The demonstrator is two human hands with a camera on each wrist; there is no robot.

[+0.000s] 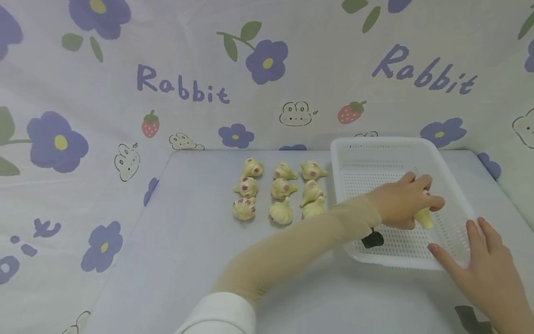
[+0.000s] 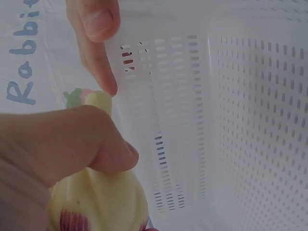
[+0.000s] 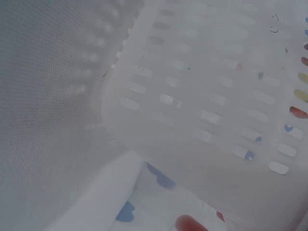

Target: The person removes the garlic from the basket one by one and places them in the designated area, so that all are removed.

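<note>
A garlic bulb [image 1: 424, 218], judged light, firm and best pinched at its neck, is gripped by the left hand [image 1: 402, 202] inside the perforated basket [image 1: 454, 185], against whose near rim the right hand [image 1: 486, 266] is rested open.

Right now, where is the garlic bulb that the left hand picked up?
In the head view, the garlic bulb sits in the left hand over the white basket, on the right of the table.

A pale lilac cloth-covered tabletop [image 1: 187, 241] fills the foreground. Behind and to both sides hangs a white fabric backdrop [image 1: 317, 60] printed with purple flowers, small red strawberries, outlined rabbit faces (and the word "Rabbit" in purple). Light falls soft and even.
</note>
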